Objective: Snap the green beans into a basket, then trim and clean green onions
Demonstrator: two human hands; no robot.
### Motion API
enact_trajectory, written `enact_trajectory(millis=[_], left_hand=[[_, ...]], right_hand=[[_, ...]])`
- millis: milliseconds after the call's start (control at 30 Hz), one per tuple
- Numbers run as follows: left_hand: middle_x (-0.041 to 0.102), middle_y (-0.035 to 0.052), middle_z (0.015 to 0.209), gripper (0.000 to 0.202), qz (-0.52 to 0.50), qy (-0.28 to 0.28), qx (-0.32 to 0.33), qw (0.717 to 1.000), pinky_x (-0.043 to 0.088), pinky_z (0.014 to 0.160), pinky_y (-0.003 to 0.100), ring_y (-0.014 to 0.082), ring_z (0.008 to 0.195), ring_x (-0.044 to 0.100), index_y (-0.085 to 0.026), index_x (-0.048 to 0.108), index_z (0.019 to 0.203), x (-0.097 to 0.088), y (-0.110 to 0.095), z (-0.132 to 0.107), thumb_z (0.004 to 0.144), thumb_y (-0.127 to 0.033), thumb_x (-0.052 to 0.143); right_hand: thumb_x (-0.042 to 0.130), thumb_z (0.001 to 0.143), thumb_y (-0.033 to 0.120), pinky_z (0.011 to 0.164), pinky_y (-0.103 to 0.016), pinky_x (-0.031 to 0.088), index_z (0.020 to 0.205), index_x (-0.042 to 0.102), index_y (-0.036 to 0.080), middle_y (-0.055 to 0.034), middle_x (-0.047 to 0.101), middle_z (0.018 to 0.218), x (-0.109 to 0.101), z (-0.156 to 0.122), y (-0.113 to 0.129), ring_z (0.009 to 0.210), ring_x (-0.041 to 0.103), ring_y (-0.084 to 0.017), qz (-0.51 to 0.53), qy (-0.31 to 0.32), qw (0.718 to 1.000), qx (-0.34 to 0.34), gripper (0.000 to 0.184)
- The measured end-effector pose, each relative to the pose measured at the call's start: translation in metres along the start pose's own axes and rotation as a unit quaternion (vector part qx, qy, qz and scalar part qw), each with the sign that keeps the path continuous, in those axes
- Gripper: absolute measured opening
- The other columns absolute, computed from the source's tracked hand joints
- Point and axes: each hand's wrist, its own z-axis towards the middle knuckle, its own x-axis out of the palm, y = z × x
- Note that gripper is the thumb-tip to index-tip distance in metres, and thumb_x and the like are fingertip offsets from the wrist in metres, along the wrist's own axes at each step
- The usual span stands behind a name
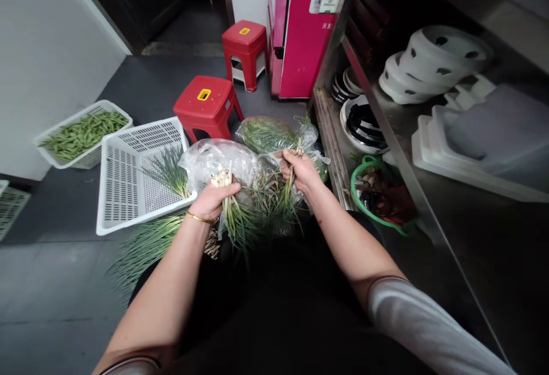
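My left hand [213,199] is closed round a bunch of scallions [235,215], their white bulb ends up and green leaves hanging down. In my right hand [302,170] is a smaller, untrimmed-looking bunch with brownish stalks [288,183]. Below and between the hands lie dry trimmings [266,187] on a clear plastic bag [218,155]. A pile of long scallions [148,243] rests on the floor beside my left forearm. More scallions [167,169] lie inside the white slotted basket [141,218], at its right end.
Green beans [86,135] fill another white basket [43,155] at the left. Two red stools [201,106] stand ahead, near a pink cabinet [302,49]. Bagged greens [266,132] lie beyond my hands. To the right, a metal shelf [398,146] holds dishes, with a green basket [355,192] below.
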Motion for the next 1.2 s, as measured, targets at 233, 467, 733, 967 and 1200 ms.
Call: enact_trajectory(millis=[233, 467, 733, 967, 1200], left_hand=[[0.064, 0.0008, 0.061, 0.023, 0.192, -0.064, 0.055, 0.978, 0.045, 0.057, 0.026, 0.0134, 0.056, 0.055, -0.015, 0.064, 0.066, 0.032, 0.022, 0.000, 0.055, -0.029, 0.079], [0.065, 0.0026, 0.059, 0.017, 0.320, -0.127, 0.111, 0.932, 0.045, 0.061, 0.028, 0.0177, 0.060, 0.058, -0.017, 0.067, 0.062, 0.047, 0.036, 0.014, 0.052, -0.025, 0.079], [0.065, 0.0022, 0.065, 0.021, 0.217, -0.107, 0.051, 0.969, 0.044, 0.057, 0.025, 0.0130, 0.057, 0.055, -0.014, 0.067, 0.067, 0.027, 0.017, 0.010, 0.056, -0.029, 0.076], [0.064, 0.0014, 0.057, 0.014, 0.307, -0.094, 0.083, 0.943, 0.045, 0.061, 0.026, 0.0151, 0.058, 0.057, -0.016, 0.066, 0.059, 0.045, 0.031, 0.014, 0.054, -0.022, 0.078], [0.060, -0.0011, 0.056, 0.024, 0.120, -0.070, 0.019, 0.990, 0.037, 0.045, 0.022, 0.0085, 0.047, 0.048, -0.012, 0.063, 0.064, 0.027, 0.016, 0.008, 0.050, -0.023, 0.080]], right_hand=[[0.060, 0.083, 0.034, 0.048, -0.024, 0.052, 0.082, 0.059, 0.016, -0.0006, 0.062, 0.056, 0.023, -0.003, -0.015, 0.049, 0.058, -0.012, 0.115, -0.045, 0.990, 0.068, 0.019], [0.061, 0.078, 0.049, 0.050, -0.028, 0.052, 0.078, 0.056, 0.017, -0.0042, 0.064, 0.059, 0.046, -0.007, -0.037, 0.056, 0.063, -0.017, 0.083, -0.058, 0.994, 0.029, 0.032], [0.060, 0.080, 0.046, 0.050, -0.027, 0.050, 0.080, 0.056, 0.016, 0.0005, 0.059, 0.053, 0.025, -0.009, -0.016, 0.051, 0.060, -0.014, 0.113, -0.055, 0.991, 0.041, 0.030], [0.061, 0.076, 0.051, 0.050, -0.028, 0.049, 0.079, 0.058, 0.017, -0.0006, 0.059, 0.053, 0.041, -0.012, -0.037, 0.052, 0.060, -0.016, 0.100, -0.084, 0.991, -0.005, 0.035], [0.056, 0.074, 0.064, 0.039, -0.025, 0.038, 0.074, 0.054, 0.020, 0.0028, 0.048, 0.048, 0.022, -0.008, -0.014, 0.041, 0.047, -0.012, 0.007, -0.098, 0.993, -0.070, 0.044]])
